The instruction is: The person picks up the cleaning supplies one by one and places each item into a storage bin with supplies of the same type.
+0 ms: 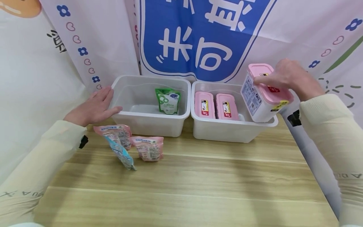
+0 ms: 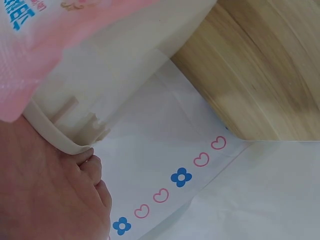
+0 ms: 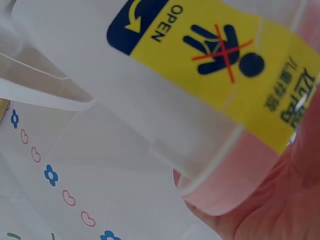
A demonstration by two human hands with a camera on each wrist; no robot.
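Note:
My right hand (image 1: 290, 77) grips a white plastic tub with a pink lid (image 1: 253, 99) from above, across its lid. The tub is tilted over the right end of the right bin (image 1: 227, 134), its lower end inside the rim. In the right wrist view, the tub's yellow warning label (image 3: 215, 65) faces the camera, with the palm against the pink lid. Two more pink-lidded tubs (image 1: 204, 105) stand side by side in that bin. My left hand (image 1: 95, 107) rests on the left rim of the left bin (image 1: 150, 126), fingers extended and thumb spread.
A green-and-white pouch (image 1: 168, 101) leans inside the left bin. On the wooden table (image 1: 181, 189) before that bin are two pink pouches (image 1: 149, 149) and a blue one (image 1: 120, 153). A printed cloth (image 1: 113, 47) hangs behind the bins.

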